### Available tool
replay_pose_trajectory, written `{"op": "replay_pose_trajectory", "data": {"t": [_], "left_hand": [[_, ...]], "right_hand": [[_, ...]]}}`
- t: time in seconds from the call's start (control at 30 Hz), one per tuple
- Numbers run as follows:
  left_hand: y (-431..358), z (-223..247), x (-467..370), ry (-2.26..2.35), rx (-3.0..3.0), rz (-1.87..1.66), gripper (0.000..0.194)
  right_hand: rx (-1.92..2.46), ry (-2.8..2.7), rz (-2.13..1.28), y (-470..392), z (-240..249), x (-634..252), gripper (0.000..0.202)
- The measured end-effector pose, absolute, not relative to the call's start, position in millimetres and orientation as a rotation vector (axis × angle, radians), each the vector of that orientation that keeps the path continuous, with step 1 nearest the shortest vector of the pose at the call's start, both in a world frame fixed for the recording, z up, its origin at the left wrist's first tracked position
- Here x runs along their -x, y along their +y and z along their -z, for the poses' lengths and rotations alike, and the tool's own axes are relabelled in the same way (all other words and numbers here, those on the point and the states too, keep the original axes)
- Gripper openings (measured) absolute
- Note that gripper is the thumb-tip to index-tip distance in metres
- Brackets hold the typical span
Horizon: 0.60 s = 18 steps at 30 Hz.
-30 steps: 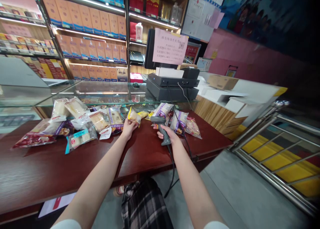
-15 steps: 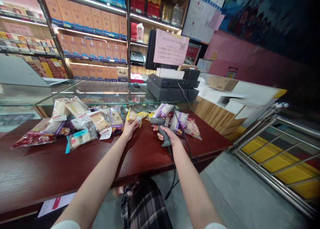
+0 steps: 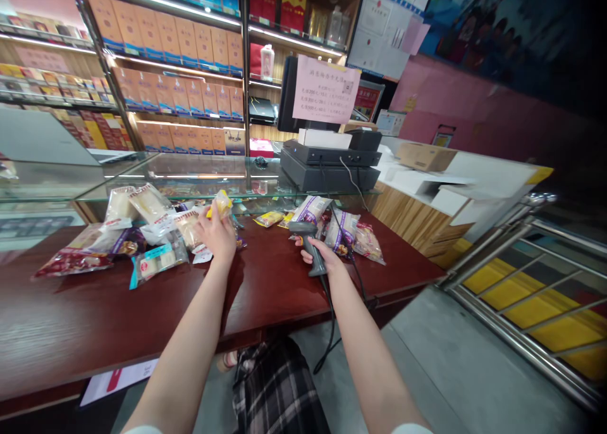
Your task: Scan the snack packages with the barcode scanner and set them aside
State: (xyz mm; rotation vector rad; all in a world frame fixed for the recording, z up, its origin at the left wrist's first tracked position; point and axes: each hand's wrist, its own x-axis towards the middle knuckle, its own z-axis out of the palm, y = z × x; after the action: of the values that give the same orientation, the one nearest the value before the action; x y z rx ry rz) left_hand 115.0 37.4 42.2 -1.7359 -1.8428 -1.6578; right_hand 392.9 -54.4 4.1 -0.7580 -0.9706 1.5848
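Observation:
My left hand holds a small yellow packaged snack up above the left group of packets, its palm side mostly hidden. Under and beside it lie a white-and-clear bread packet, a blue-edged clear packet and a large red-and-clear bag. My right hand is wrapped around the grip of a dark grey barcode scanner, whose head points left. Just behind the scanner sit purple-and-white packets. Another yellow packet lies flat between the two groups.
A dark red wooden counter carries the packets. The scanner's black cable hangs over its front edge. Behind stand a glass case and a monitor with a pink sign. A metal railing is at the right.
My left hand has moved left with the yellow snack, from the middle of the counter to over the left group, and raised it. My right hand and the scanner have stayed nearly in place.

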Motion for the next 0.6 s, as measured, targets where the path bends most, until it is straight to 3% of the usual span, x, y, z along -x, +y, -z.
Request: {"op": "replay_pose_trajectory", "data": {"t": [0.1, 0.3, 0.6], "left_hand": [[40, -34, -114, -1.916, 1.762, 1.504, 0.056], [42, -18, -124, -1.817, 2.031, 1.204, 0.036], [43, -18, -122, -1.870, 1.933, 1.167, 0.049]], "right_hand": [[0.753, -0.969, -1.583, -55, -5, -392, 0.030], [0.742, -0.959, -1.563, -56, -4, -392, 0.029], [0.726, -0.973, -1.568, -56, -4, -393, 0.030]]}}
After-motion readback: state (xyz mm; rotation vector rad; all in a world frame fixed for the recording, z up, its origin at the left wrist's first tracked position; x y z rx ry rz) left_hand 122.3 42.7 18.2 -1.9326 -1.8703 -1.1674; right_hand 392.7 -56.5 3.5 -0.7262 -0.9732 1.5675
